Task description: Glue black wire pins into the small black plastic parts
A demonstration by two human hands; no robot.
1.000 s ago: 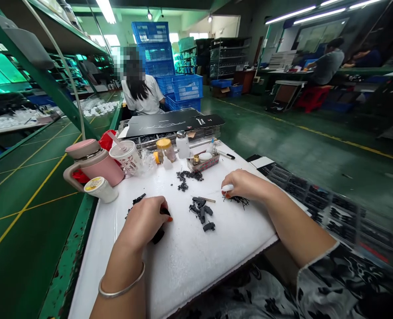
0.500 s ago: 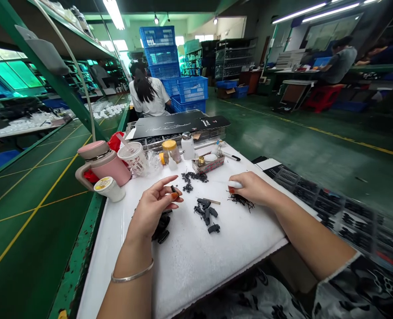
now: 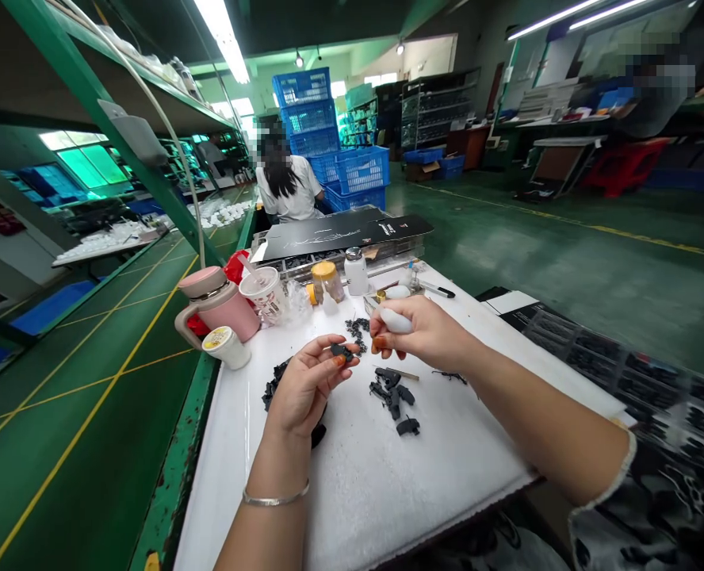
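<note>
My left hand pinches a small black plastic part above the white work surface. Close by on its right, my right hand is closed around a small white bottle, its fingertips near the black part. Whether those fingertips also pinch something tiny I cannot tell. Below the hands lie several larger black parts beside a thin stick. Tiny black pieces lie behind, partly hidden by the right hand. Thin black strips are under the right wrist. Another black heap is partly behind my left hand.
Along the back left stand a pink mug, a lidded tub, a plastic cup, a yellow-lidded jar and a white pump bottle. A knife lies at the back. Compartment trays are at right; a co-worker sits ahead.
My right hand has moved left from the thin strips to beside my left hand, still with the white bottle. The left hand has turned the black part into clearer view. The camera has swung left.
</note>
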